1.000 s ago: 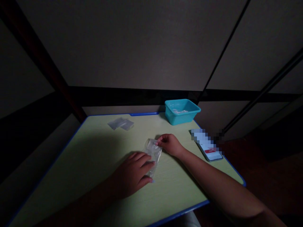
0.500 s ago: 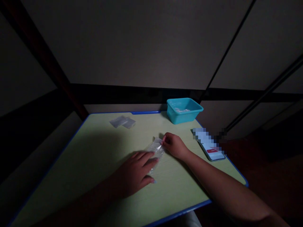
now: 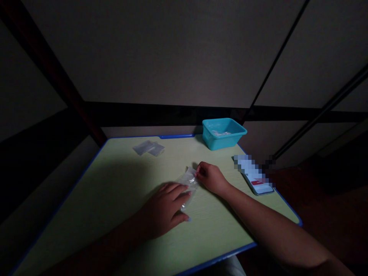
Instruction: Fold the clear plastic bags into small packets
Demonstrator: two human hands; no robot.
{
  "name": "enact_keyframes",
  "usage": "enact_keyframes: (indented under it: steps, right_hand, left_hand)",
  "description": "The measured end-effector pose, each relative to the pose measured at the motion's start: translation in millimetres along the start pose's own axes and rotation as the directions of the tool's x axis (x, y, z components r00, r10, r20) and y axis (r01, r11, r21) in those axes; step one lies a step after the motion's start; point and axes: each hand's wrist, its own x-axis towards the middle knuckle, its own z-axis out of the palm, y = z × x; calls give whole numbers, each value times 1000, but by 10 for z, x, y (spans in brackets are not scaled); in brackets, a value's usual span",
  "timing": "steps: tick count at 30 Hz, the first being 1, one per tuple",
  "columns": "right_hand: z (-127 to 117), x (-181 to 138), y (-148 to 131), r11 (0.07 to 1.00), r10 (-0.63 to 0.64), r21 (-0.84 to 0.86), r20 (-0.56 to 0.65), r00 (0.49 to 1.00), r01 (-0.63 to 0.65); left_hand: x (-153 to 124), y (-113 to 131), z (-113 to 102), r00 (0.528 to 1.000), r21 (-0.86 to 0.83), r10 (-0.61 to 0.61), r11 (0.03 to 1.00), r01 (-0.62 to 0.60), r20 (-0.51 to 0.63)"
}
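A clear plastic bag lies on the pale green table, partly covered by my fingers. My left hand rests flat over its lower left part, fingers spread and pressing it to the tabletop. At the bag's upper right edge, my right hand pinches the plastic between thumb and forefinger. Whether anything is inside the bag cannot be made out in this dim light.
Flat clear plastic bags overlap at the back left of the table. A turquoise basket holding clear plastic stands at the back right corner. Along the right edge lies a phone with a lit screen. A panelled wall rises behind.
Both hands keep nearly the same places. The plastic near my right fingertips has creased slightly differently, and the right hand has shifted a touch left.
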Motion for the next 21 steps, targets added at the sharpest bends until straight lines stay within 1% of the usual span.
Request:
enact_keyframes:
  steps: [6, 11, 15, 21]
  right_hand:
    - [-10, -4, 3, 1000, -3, 31, -6, 1000, 3]
    - [-24, -9, 9, 993, 6, 117, -35, 999, -2]
    - [-21, -15, 10, 981, 2, 196, -56, 998, 9]
    - [-42, -73, -64, 946, -8, 321, -88, 996, 36]
  left_hand:
    - [6, 10, -10, 1000, -4, 9, 1000, -9, -20]
    - [3, 23, -15, 1000, 17, 6, 1000, -5, -17]
    - [-2, 19, -9, 999, 31, 7, 999, -5, -40]
    - [-3, 15, 2, 999, 31, 1, 1000, 1, -46]
